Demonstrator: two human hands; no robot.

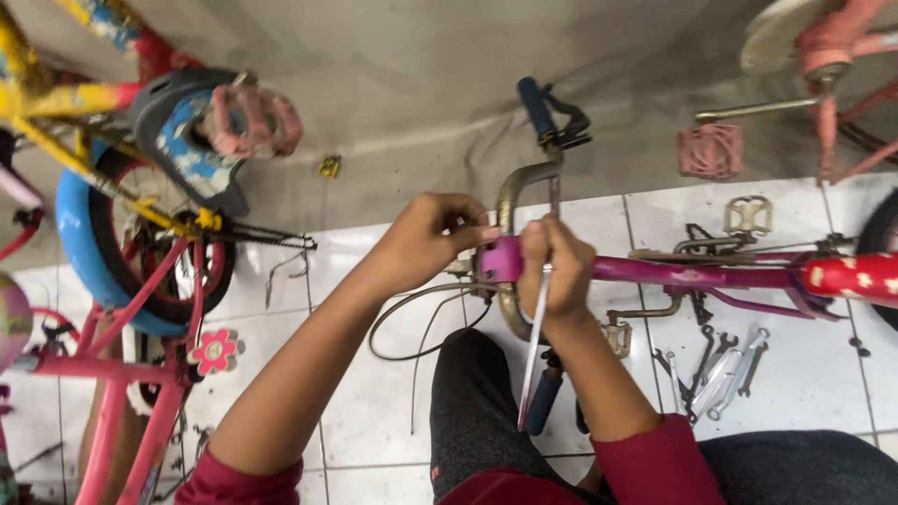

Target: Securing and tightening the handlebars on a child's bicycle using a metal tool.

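White tiled floor meeting grey concrete, with bicycle parts scattered across it

The white tiled floor [374, 393] carries a cluster of wrenches [716, 369] lying together on the tiles at the right; a bare metal pedal [747, 214] rests near the tile edge above them; a pink pedal [710, 151] sits on the grey concrete [412, 84] beyond; a small yellow piece [329, 166] lies alone on that concrete; loose cable [412, 327] curls over the tiles near the middle; small metal bits lie at the lower left, too small to tell.
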